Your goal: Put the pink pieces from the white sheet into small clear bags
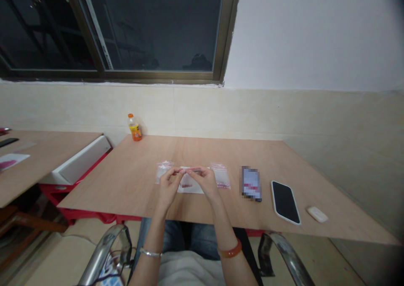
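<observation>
My left hand (170, 182) and my right hand (203, 178) meet fingertip to fingertip over a white sheet (195, 188) on the table. Both are closed in a pinch, thumbs against fingers. Whatever is between the fingertips is too small to make out. Small reddish-brown bits (186, 185) lie on the sheet just below my hands. To the left, partly behind my left hand, is a clear zip bag (163, 168). Another clear zip bag (221, 177), with small pinkish pieces along its bottom edge, lies beside my right hand.
On the right of the wooden table (126, 185) lie a blurred-out phone (251, 183), a white-edged phone with a dark screen (285, 202) and a small white case (317, 214). An orange drink bottle (135, 128) stands at the back left. Metal armrests (104, 252) flank me.
</observation>
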A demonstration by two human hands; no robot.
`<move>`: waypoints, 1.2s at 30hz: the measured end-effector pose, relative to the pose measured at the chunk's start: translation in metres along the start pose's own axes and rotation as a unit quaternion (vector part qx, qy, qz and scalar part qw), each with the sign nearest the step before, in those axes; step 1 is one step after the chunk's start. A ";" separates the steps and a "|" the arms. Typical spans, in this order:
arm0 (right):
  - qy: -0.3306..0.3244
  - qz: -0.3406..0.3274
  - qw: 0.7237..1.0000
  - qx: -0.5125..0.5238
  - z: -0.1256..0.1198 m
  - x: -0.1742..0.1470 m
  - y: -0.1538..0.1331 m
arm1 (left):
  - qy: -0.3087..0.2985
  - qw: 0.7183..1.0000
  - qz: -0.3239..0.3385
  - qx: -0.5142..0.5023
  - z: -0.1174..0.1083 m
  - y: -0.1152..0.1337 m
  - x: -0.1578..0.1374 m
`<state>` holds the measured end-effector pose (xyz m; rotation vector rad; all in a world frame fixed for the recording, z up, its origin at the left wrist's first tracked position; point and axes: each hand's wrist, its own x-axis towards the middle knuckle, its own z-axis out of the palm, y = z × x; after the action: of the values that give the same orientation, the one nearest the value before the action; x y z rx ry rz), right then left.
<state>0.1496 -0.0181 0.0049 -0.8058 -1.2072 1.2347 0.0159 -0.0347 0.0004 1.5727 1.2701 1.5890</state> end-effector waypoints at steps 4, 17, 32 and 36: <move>0.010 -0.013 1.000 -0.024 -0.001 0.001 0.001 | 0.019 1.000 0.007 -0.008 0.001 0.006 0.000; 0.033 -0.056 0.993 -0.104 -0.010 0.004 0.007 | 0.088 0.996 0.001 0.004 0.005 0.004 0.000; -0.020 -0.041 0.995 -0.094 -0.019 0.003 0.000 | 0.085 0.996 -0.006 -0.009 0.010 0.002 -0.001; -0.046 -0.004 0.994 -0.103 -0.032 0.006 0.002 | 0.096 0.995 -0.024 -0.029 0.011 -0.006 0.001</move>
<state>0.1796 -0.0077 -0.0030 -0.9016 -1.4274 1.1636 0.0249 -0.0288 -0.0056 1.3697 1.3381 1.7637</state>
